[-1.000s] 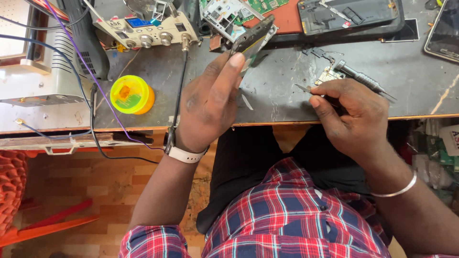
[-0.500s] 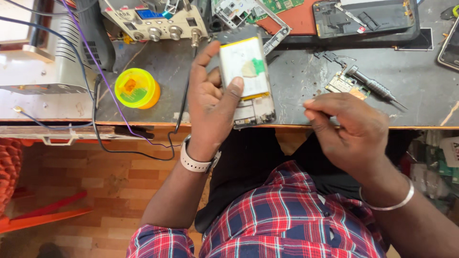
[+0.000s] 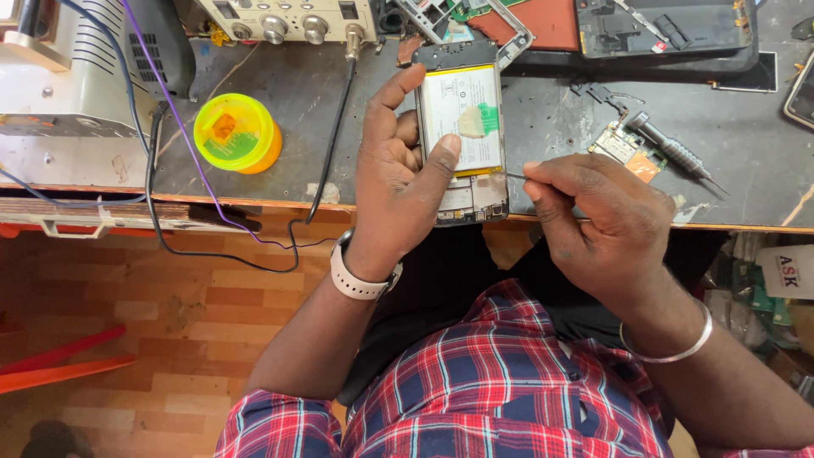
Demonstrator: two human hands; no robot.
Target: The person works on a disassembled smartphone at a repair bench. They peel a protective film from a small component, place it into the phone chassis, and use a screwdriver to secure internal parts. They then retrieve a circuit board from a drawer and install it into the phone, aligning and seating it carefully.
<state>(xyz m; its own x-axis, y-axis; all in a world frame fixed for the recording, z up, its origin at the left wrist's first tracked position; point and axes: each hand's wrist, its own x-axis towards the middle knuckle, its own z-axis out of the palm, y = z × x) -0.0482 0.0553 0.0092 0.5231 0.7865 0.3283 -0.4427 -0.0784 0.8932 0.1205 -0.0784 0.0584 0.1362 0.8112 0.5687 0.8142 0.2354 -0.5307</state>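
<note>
My left hand [image 3: 398,182] holds an opened phone [image 3: 462,127] upright over the bench edge, back cover off, its pale battery with a green tab facing me. The thumb lies across the battery's lower left. My right hand [image 3: 598,220] sits just right of the phone, fingers pinched on a thin metal tool [image 3: 515,176] whose tip points at the phone's right edge near the bottom of the battery. A white watch is on my left wrist and a silver bangle on my right.
On the dark bench [image 3: 297,110] stand a yellow-green round tub [image 3: 236,133], a beige instrument with knobs [image 3: 288,21], a small circuit board [image 3: 626,151], a black screwdriver [image 3: 670,151] and a black phone frame [image 3: 666,34]. Cables hang over the left edge.
My left hand has lifted the phone off the bench and turned its open back toward me. My right hand has moved left, bringing the thin tool up to the phone's right edge.
</note>
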